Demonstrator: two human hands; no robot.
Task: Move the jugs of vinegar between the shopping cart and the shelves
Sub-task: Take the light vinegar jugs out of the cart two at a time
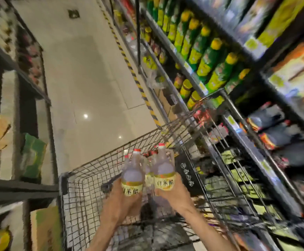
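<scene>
View from above, looking down a shop aisle over a wire cart. Two bare arms reach forward over the cart, each hand holding one clear jug of vinegar upright, above the basket. The left hand wraps its fingers round the lower body of the left jug, its grip closed over the yellow label. The right hand grips the right jug the same way, from below and the side. Both jugs have red caps and pale liquid, and they stand just beside each other, nearly touching. Between and behind them, more red-capped jugs show in the cart, partly hidden. The shelves run along the right, stocked with green and yellow bottles higher up and blurred packets lower down. A yellow-and-black striped strip marks the pale tiled floor along the shelf foot. Darker shelving with boxes stands on the left.
</scene>
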